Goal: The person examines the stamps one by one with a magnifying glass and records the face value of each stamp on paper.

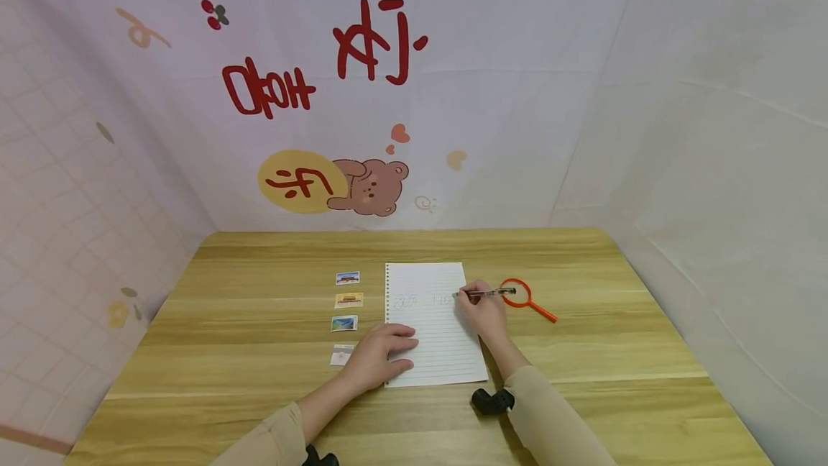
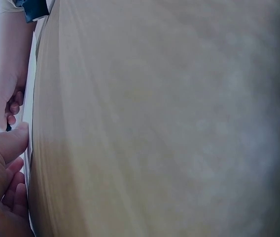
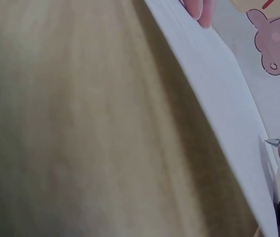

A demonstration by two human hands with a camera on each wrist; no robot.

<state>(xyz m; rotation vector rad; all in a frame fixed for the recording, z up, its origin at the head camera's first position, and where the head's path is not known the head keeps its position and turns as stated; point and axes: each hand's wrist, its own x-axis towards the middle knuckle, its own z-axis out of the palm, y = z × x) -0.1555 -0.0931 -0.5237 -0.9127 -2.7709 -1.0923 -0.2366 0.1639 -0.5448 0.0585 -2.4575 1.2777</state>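
A lined sheet of paper [image 1: 446,354] with a perforated left edge lies on the wooden table. Faint handwriting [image 1: 405,301] runs across its upper part. My right hand [image 1: 486,316] pinches a dark pen [image 1: 493,293] near the sheet's right edge. In the right wrist view, the pen tip [image 3: 273,141] is right at the paper. My left hand [image 1: 380,355] rests on the lower left of the sheet with its fingers spread. Beside that hand is a grey and white stamp-like card [image 1: 340,355], partly covered by it.
Several small picture stamps [image 1: 349,300] form a column left of the paper. An orange magnifying glass [image 1: 542,312] lies to the right, its ring partly behind the pen in the head view. A printed cloth [image 1: 491,92] hangs behind the table.
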